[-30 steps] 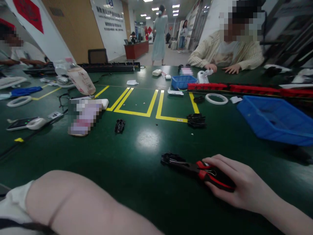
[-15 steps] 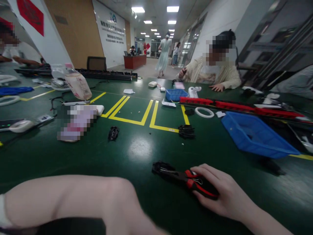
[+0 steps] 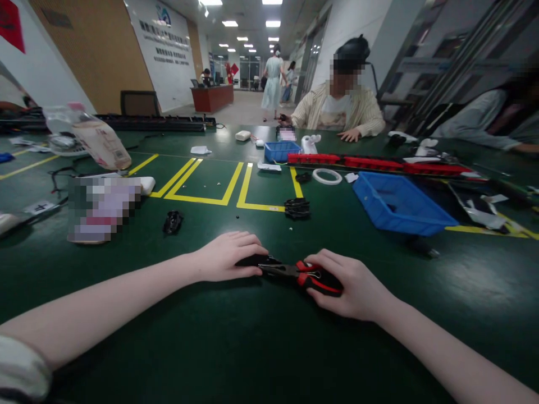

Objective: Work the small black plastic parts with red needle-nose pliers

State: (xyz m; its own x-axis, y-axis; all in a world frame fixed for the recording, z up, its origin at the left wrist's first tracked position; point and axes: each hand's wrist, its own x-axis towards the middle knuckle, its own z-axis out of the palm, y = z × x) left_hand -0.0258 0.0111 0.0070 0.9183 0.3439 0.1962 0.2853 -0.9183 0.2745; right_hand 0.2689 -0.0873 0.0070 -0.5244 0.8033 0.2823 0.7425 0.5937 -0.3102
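In the head view, my right hand point(image 3: 347, 283) is wrapped round the red and black handles of a pair of long-nose pliers point(image 3: 301, 271). The jaws point left and reach a small black plastic part point(image 3: 269, 261) lying on the green table. My left hand point(image 3: 231, 258) is closed over the left end of that black part, with thumb below and fingers above. Its covered end is hidden by my fingers. Beyond my hands lie two more black parts, one point(image 3: 172, 223) to the left and a ridged one point(image 3: 297, 208) farther right.
A blue tray point(image 3: 404, 207) stands at the right, with a smaller blue bin point(image 3: 282, 150) behind it. Red strips point(image 3: 370, 163) and a white ring point(image 3: 327, 177) lie nearby. A phone point(image 3: 105, 216) and a tilted bottle point(image 3: 103, 140) are at the left. A person point(image 3: 341, 106) sits opposite.
My left hand has moved forward onto the black part and closed on it. My right hand still grips the pliers. The camera view has shifted to the right.
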